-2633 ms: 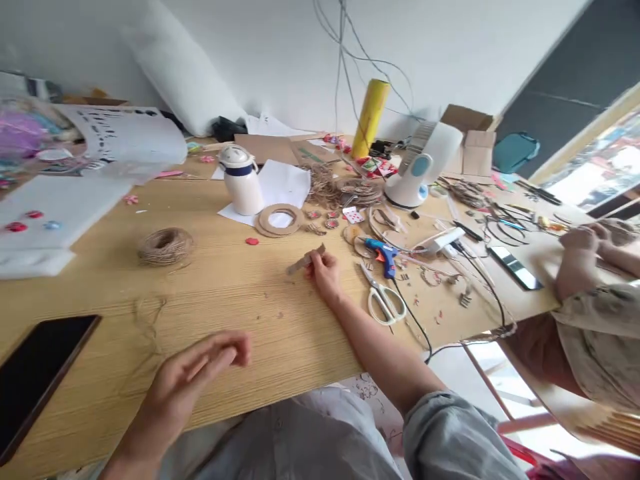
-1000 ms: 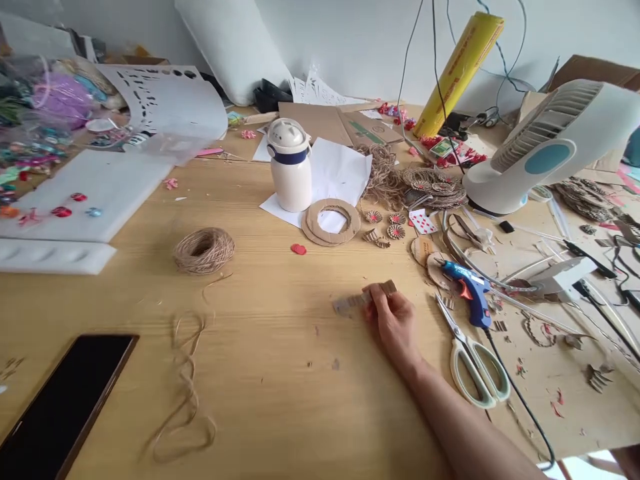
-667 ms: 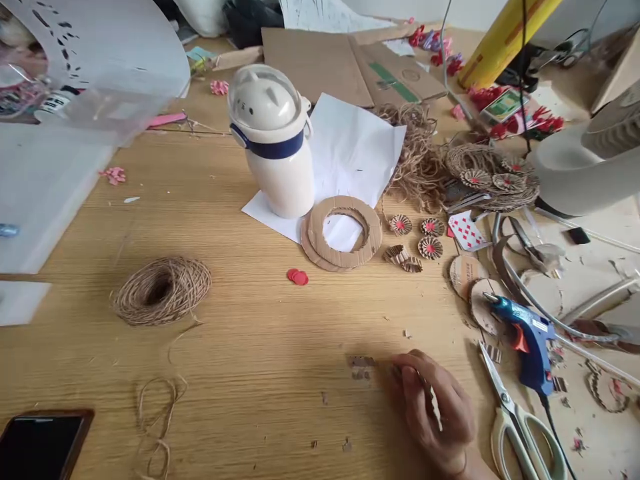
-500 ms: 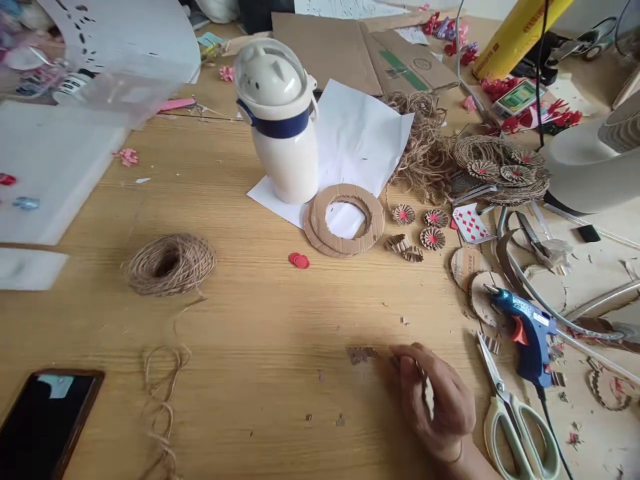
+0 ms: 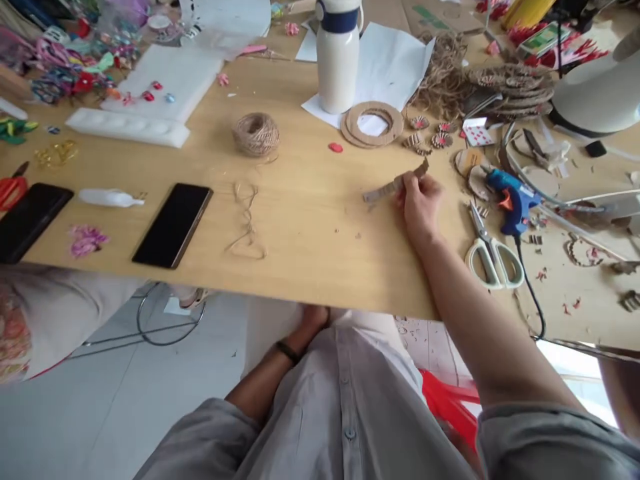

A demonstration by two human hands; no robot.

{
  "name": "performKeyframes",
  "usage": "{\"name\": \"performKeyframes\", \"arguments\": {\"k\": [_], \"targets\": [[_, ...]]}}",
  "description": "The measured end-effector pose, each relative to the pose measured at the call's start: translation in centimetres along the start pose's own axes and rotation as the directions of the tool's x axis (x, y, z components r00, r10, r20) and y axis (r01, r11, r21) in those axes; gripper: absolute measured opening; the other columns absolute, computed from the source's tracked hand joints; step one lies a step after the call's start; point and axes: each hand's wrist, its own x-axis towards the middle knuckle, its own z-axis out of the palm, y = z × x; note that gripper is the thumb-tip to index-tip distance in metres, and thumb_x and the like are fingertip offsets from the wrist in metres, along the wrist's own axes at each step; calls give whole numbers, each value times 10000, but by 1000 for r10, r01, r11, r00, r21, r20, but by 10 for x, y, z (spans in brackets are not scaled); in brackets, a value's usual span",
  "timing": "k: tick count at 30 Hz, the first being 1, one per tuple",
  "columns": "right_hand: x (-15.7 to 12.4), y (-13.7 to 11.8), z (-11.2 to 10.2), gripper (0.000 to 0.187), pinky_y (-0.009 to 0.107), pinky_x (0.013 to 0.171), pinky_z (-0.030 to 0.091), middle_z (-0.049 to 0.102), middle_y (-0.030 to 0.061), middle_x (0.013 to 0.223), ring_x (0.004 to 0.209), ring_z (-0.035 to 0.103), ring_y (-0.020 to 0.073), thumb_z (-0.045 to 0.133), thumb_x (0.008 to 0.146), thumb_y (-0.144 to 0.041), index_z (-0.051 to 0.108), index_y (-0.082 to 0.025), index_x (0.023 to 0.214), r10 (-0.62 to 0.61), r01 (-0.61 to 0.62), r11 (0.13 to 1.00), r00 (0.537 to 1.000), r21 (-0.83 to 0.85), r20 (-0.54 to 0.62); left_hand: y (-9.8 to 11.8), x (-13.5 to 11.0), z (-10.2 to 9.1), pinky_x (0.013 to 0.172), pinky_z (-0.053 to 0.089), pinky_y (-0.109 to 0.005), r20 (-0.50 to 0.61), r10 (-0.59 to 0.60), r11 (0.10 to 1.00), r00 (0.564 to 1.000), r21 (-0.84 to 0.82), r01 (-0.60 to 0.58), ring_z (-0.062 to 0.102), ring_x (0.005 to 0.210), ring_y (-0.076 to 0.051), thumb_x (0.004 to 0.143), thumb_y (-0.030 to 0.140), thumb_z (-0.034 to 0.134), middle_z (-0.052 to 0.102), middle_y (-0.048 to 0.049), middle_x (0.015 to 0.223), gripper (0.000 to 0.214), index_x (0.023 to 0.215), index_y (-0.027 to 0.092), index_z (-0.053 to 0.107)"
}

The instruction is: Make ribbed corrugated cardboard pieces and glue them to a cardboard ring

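We pinch a cardboard strip (image 5: 391, 187) in our right hand (image 5: 421, 205) above the table (image 5: 305, 267); our left hand (image 5: 314, 319) sits below its edge.

From my remote seat, I can't read any words, brands or numbers here. The playing card (image 5: 477, 132) shows red diamonds, but its corner figure is too small for me to make out. The green marking on the cardboard (image 5: 440, 15) and the green-topped packet (image 5: 543, 45) are also too blurred to read.
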Motion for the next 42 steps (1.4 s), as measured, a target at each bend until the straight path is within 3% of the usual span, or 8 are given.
{"name": "performKeyframes", "arguments": {"k": [3, 7, 12, 17, 28, 42], "targets": [[5, 8, 4, 343, 204, 465, 308, 502, -30, 513, 439, 435, 57, 523, 952, -245, 585, -143, 630, -9, 11, 998, 1000, -59, 27, -18, -16, 21, 904, 553, -439, -29, 82, 995, 996, -49, -83, 630, 1081, -231, 951, 344, 600, 607, -107, 1274, 340, 1250, 184, 594], [10, 11, 8, 344, 205, 460, 287, 493, -36, 497, 406, 413, 44, 504, 955, -197, 577, -138, 624, -28, 29, 995, 1000, -99, 14, -22, -19, 36, 907, 552, -444, -137, 175, 975, 975, -115, -191, 630, 1077, -230, 954, 345, 595, 607, -110, 1273, 339, 1248, 177, 594], [14, 15, 7, 339, 203, 414, 271, 498, -46, 462, 374, 383, 56, 554, 929, -235, 553, -169, 597, -61, 61, 994, 998, -91, -3, -23, -23, 39, 927, 544, -455, -269, 224, 951, 937, -151, -271, 621, 1101, -237, 955, 343, 593, 595, -115, 1299, 345, 1259, 182, 591], [16, 18, 5, 341, 218, 431, 304, 515, -32, 476, 403, 418, 79, 574, 918, -257, 551, -175, 588, -63, 62, 994, 998, -91, -3, -26, -27, 39, 940, 537, -466, -326, 238, 942, 915, -154, -299, 614, 1120, -243, 953, 342, 595, 587, -116, 1313, 352, 1268, 184, 586], [11, 10, 6, 296, 208, 373, 287, 521, -44, 440, 340, 374, 72, 570, 896, -236, 581, -178, 606, -12, 12, 999, 1000, -31, 8, -31, -33, 31, 962, 524, -472, -342, 315, 921, 885, -117, -372, 605, 1139, -244, 954, 338, 593, 591, -113, 1312, 319, 1234, 185, 607], [5, 7, 0, 264, 191, 369, 288, 530, -45, 466, 361, 384, 66, 581, 875, -277, 582, -172, 633, -14, 11, 999, 998, 53, 54, -42, -32, 28, 936, 539, -458, -253, 280, 956, 926, -16, -293, 618, 1109, -236, 955, 339, 592, 600, -111, 1294, 322, 1236, 182, 604]]}}
